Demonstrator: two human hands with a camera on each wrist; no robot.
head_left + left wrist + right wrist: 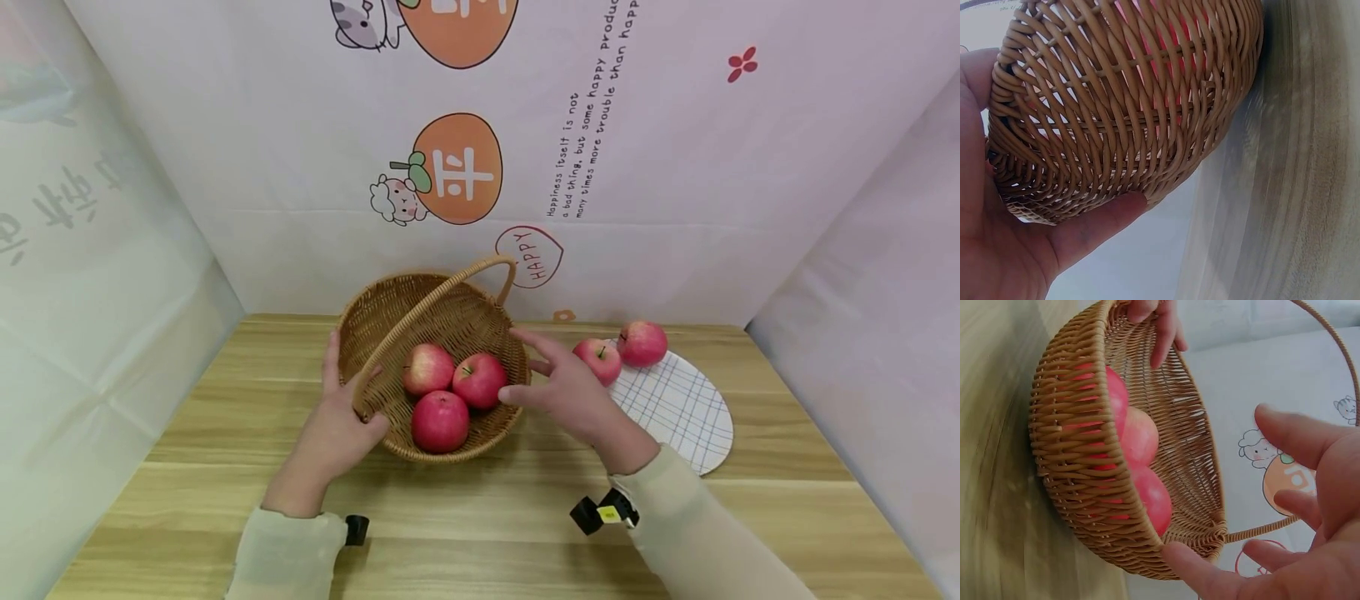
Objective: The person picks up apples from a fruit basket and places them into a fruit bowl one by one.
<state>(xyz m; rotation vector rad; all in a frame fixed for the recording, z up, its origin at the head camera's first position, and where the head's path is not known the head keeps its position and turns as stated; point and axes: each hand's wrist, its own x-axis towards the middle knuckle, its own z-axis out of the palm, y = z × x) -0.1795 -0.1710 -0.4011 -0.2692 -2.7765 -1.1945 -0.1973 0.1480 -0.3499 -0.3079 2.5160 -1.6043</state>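
Note:
A round wicker basket (397, 312) with an arched handle stands on the table, three red apples (440, 422) lying inside it. My left hand (337, 437) grips the basket's left rim by the foot of the handle, thumb over the inside. In the left wrist view, a finger (1100, 231) lies along the outer weave. At the right rim is my right hand (573, 392), its fingers spread and holding nothing. The right wrist view shows one fingertip (1179, 553) right at the rim and the thumb held apart from the basket.
To the right, an oval checked cloth mat (686, 412) lies on the wooden table (480, 533). Two more apples (642, 343) sit at the mat's far left edge. A printed white sheet (300, 150) stands behind the basket, with pale sheets on both sides.

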